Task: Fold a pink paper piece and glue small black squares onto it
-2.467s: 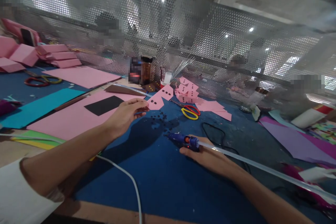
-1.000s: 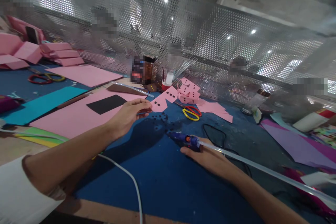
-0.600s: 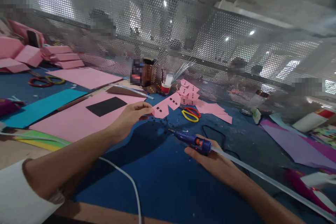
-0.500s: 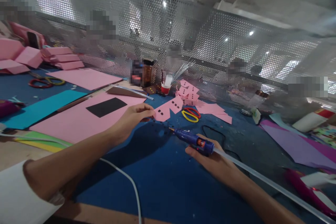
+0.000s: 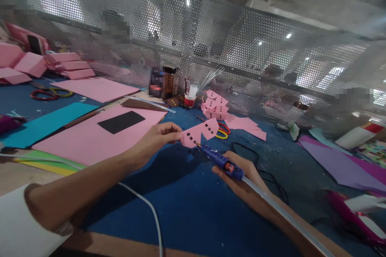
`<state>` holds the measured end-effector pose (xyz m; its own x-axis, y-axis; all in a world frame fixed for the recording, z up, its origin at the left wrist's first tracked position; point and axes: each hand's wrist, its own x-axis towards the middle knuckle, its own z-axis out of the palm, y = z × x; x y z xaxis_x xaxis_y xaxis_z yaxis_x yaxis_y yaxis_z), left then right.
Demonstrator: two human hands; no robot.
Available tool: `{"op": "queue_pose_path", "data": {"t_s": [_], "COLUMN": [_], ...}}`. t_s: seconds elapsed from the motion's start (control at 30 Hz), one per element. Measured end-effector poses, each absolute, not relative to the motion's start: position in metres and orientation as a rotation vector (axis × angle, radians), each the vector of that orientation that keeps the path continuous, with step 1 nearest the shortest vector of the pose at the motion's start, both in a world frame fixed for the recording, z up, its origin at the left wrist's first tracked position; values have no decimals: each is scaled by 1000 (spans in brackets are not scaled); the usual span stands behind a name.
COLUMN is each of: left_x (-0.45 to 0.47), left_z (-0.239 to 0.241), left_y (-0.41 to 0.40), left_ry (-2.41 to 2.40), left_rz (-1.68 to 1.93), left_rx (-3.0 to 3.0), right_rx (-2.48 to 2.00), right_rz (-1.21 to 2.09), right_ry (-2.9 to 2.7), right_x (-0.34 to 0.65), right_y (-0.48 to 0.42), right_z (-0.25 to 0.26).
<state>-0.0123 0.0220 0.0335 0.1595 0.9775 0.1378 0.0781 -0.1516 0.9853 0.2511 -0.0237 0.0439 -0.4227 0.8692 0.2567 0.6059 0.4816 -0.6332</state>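
My left hand (image 5: 157,138) pinches the near end of a pink paper cut-out (image 5: 201,131) with small black squares on it and holds it above the blue table mat (image 5: 187,204). My right hand (image 5: 241,174) is wrapped around a blue glue gun (image 5: 220,160) with a long clear glue stick (image 5: 283,213) trailing out of its back. The gun's nozzle points up and left and touches the lower edge of the cut-out.
Red and yellow scissors (image 5: 223,130) and a pile of similar pink cut-outs (image 5: 215,106) lie behind the hands. Large pink sheets (image 5: 90,136), a black rectangle (image 5: 120,122), teal paper (image 5: 42,124), jars (image 5: 164,82), purple paper (image 5: 340,160) and a perforated metal screen (image 5: 211,48) surround the mat.
My left hand lifted the pink cut-out off the mat and moved it right. My right hand raised the glue gun from the mat and brought its nozzle up to the cut-out.
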Motion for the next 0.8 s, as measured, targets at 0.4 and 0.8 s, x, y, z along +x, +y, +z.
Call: {"op": "queue_pose_path", "data": {"t_s": [0.4,0.8], "left_x": [-8,-8], "left_z": [38,40], "left_y": [20,18], "left_ry": [1125,1118], "left_rz": [1163,1118], "left_rx": [1427,1440], "right_rx": [-1168,-1106], "right_rz": [352,236], "right_ry": [-2224,-2201], "right_x": [251,252], "right_y": [-12,-9], "right_z": [27,20]}}
